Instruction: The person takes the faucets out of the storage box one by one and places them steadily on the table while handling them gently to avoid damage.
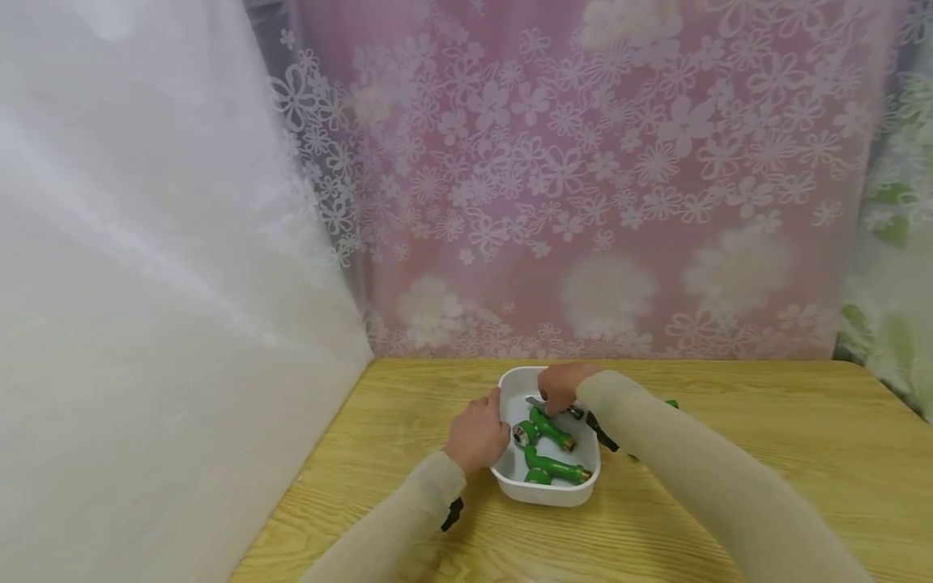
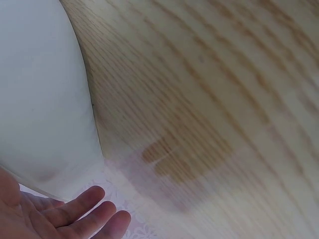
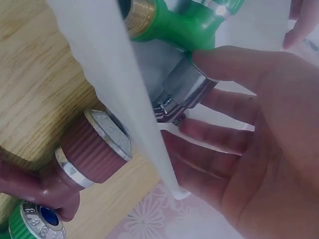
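A white plastic basin (image 1: 550, 494) stands on the table with two green taps (image 1: 557, 468) with brass threaded ends lying in it. My left hand (image 1: 477, 433) rests at the basin's left rim. In the left wrist view its fingers (image 2: 84, 201) extend loosely beside the outer wall. Reaching in over the right side, my right hand (image 1: 564, 387) holds a chrome tap (image 3: 187, 82) between thumb and fingers. The chrome tap's lower part is hidden behind the basin wall in the right wrist view, and a green tap (image 3: 182, 25) lies close to it.
Outside the basin on its right, a dark red tap (image 3: 94, 149) and a green tap with a blue centre (image 3: 37, 221) lie on the wooden table (image 1: 765, 453). My right sleeve mostly covers that spot in the head view. A floral curtain (image 1: 583, 202) hangs behind the table.
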